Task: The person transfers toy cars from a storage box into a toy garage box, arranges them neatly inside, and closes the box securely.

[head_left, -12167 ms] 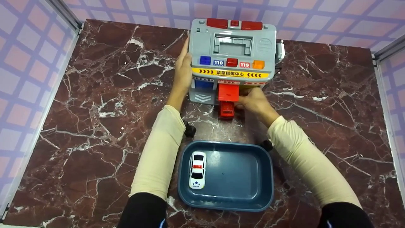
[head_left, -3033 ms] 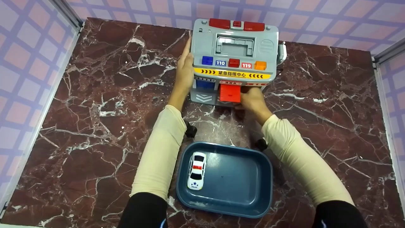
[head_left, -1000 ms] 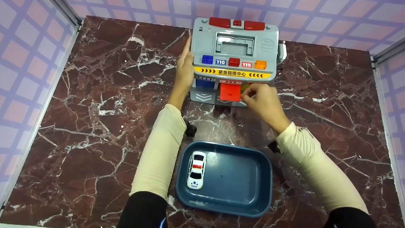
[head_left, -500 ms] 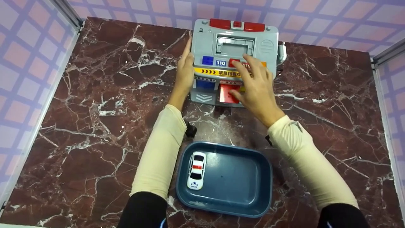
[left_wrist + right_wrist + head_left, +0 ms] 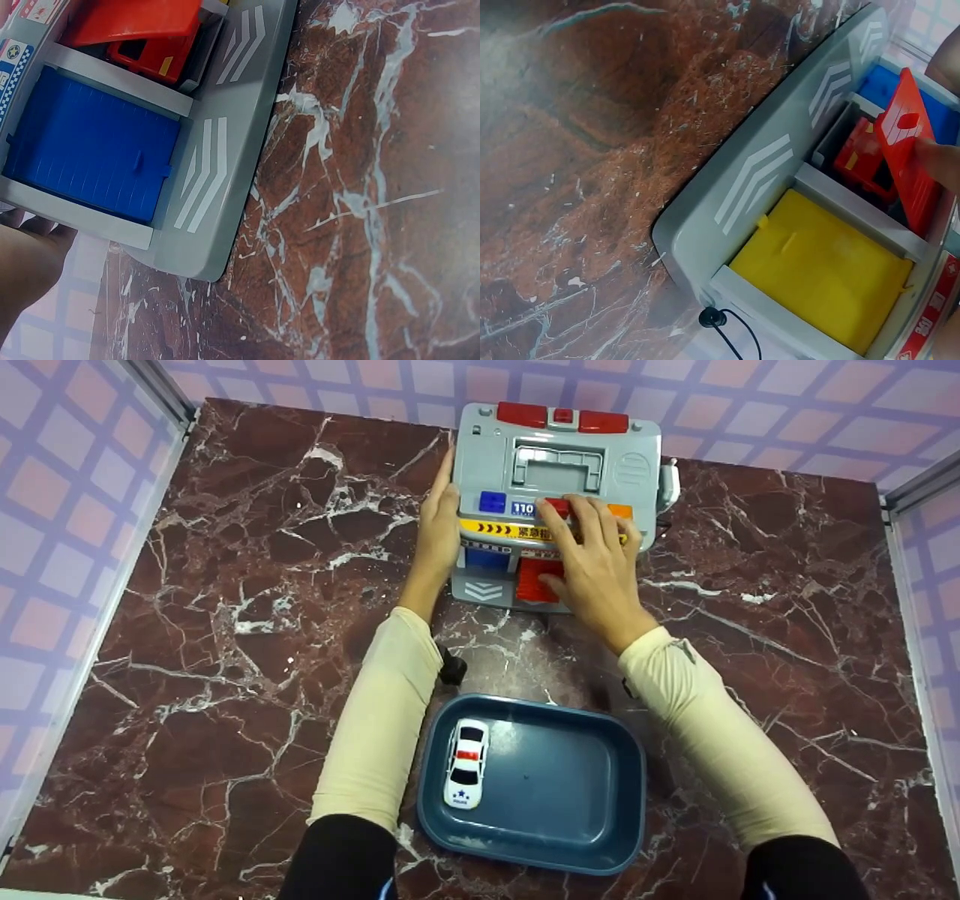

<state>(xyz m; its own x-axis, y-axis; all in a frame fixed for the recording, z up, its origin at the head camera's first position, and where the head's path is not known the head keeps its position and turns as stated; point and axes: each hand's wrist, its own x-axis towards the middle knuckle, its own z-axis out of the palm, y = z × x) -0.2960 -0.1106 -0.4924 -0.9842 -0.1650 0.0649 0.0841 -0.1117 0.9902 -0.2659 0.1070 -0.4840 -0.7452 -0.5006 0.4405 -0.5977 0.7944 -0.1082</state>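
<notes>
A grey toy rescue station (image 5: 487,465) stands at the back of the marbled surface. My left hand (image 5: 437,536) lies along its left side, fingers extended. My right hand (image 5: 600,574) rests over the front edge of the roof, its fingers near the red button (image 5: 556,505). Its thumb touches the raised red flap door (image 5: 909,161) of the middle bay. Behind that door sits a red toy truck (image 5: 861,154), partly hidden. The blue door (image 5: 97,142) and yellow door (image 5: 825,262) on either side are down.
A dark blue tray (image 5: 525,861) stands in front of the station. A white toy police car (image 5: 465,765) lies at its left side. Patterned walls (image 5: 360,394) border the surface. A black cord (image 5: 739,330) hangs by the station's right end.
The red truck, earlier jutting out of the middle bay, is now inside it. My right hand has moved from the bay front up to the roof edge. My left hand has stayed.
</notes>
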